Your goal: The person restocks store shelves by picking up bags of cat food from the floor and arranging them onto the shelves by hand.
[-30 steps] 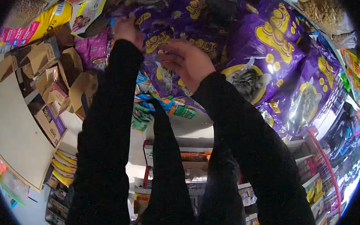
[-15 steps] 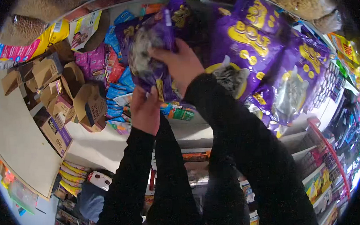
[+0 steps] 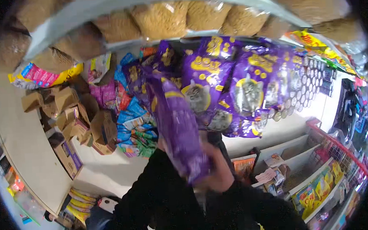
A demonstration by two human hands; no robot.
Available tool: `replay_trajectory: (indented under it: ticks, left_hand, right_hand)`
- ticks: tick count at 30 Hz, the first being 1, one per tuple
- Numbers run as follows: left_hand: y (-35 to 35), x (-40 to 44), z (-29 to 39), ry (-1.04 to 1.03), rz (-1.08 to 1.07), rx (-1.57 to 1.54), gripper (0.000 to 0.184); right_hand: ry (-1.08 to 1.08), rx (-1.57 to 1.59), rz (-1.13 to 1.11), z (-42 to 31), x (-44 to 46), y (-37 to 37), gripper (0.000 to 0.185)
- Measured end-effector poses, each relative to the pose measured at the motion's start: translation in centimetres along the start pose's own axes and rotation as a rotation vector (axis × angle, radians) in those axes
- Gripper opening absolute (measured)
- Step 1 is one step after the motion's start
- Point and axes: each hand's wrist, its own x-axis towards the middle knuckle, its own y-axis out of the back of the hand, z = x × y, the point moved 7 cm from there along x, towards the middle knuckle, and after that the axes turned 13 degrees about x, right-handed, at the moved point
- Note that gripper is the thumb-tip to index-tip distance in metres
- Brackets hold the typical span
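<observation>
Clear bags of kibble (image 3: 163, 21) line the shelf above a row of purple Bolt cat-food bags (image 3: 248, 92), with silver-topped cans (image 3: 308, 82) just beside its right end. Left of the row lie blue pouches (image 3: 127, 112) and green pouches (image 3: 146, 149); farther left are opened cardboard boxes (image 3: 102, 126). A red-rimmed wire basket (image 3: 337, 141) is below the row, to its right.

A long purple packet (image 3: 181, 132) is held up, tilted, in front of the row's left part, so it is off the shelf and not set down. The right hand (image 3: 221, 167) is wrapped around its lower end, thumb along the side and fingers seemingly beneath, though blur softens the grip. The left hand (image 3: 160, 144) shows only as a sliver at the packet's left edge; whether its fingers are spread or pinching, I cannot tell.

By my reading, lifting the packet clear is done, while putting it down is left. Several bags stay in the row, and nothing visible settles whether any of them are to be handled.
</observation>
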Motion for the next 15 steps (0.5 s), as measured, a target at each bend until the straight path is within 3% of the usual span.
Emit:
replay_trajectory:
  ticks: [1,3,5,6,8,10,13,15]
  left_hand:
    - [-1.0,-1.1,-0.8,0.084,-0.045,-0.034,0.047]
    - [-4.1,-4.0,-2.2,0.252,-0.137,-0.084,0.044]
    - [-9.2,-6.5,-1.1,0.177,-0.011,0.125,0.038]
    - [-12.9,-8.3,0.9,-0.007,0.157,0.334,0.037]
    - [-19.6,-11.7,2.8,-0.128,0.118,0.576,0.039]
    - [-26.8,-14.6,4.1,-0.267,0.103,0.807,0.044]
    - [-38.3,-19.7,3.3,-0.604,-0.075,1.697,0.059]
    - [-42.6,-23.1,1.1,-0.636,-0.14,1.681,0.064]
  right_hand:
    - [-0.289,0.46,0.129,1.8,-2.5,0.1,0.055]
    - [-0.527,0.925,0.232,1.5,-7.2,-0.3,0.053]
    - [-0.064,0.657,-0.157,-5.9,-9.8,1.1,0.064]
    - [0.004,0.633,-0.176,-7.3,-11.3,2.3,0.064]
    - [-0.095,0.9,-0.083,-6.7,-13.3,5.2,0.063]
    - [-0.088,1.028,-0.077,-11.1,-13.9,6.2,0.063]
    - [0.142,0.647,0.094,-20.7,-15.4,7.6,0.065]
    - [0.235,0.556,0.079,-24.1,-17.5,8.2,0.064]
